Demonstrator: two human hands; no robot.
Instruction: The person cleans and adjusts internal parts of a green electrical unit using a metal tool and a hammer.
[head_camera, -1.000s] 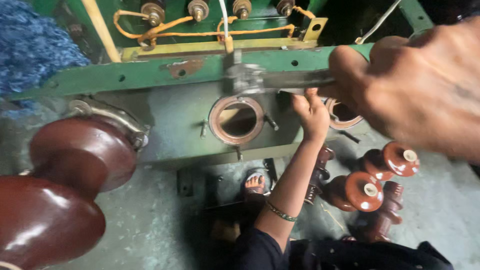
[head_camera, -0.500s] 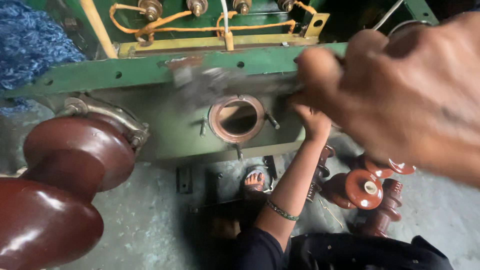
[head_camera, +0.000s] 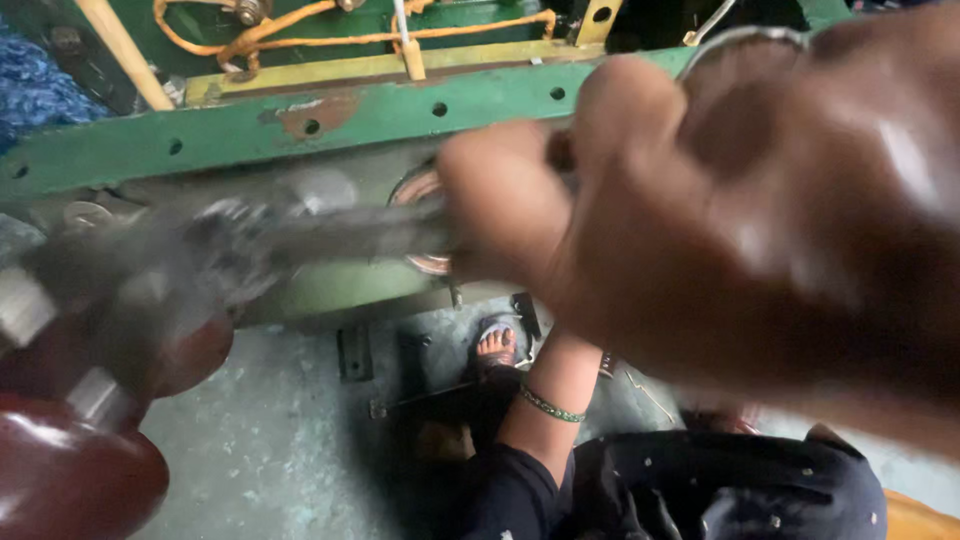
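Right hand swinging a metal tool across a green transformer tank

The right hand (head_camera: 740, 230), large and blurred close to the camera, has its fingers clamped on a grey metal tool (head_camera: 300, 235) that stretches left, smeared by motion, over the brown porcelain insulator (head_camera: 70, 460). Below, a co-worker's forearm (head_camera: 545, 400) with a green bangle reaches up toward the tank's green flange (head_camera: 400, 110).

Soft, even daylight is falling from above, keeping the green frame (head_camera: 420, 110) fairly bright. Motion blur is smearing the right hand (head_camera: 740, 220) across the view, and the metal tool (head_camera: 300, 235) in its grip is streaking into a grey haze. Glare is glinting off the glossy brown insulator (head_camera: 70, 470), while deep shadow is pooling on the floor (head_camera: 290, 440) below.
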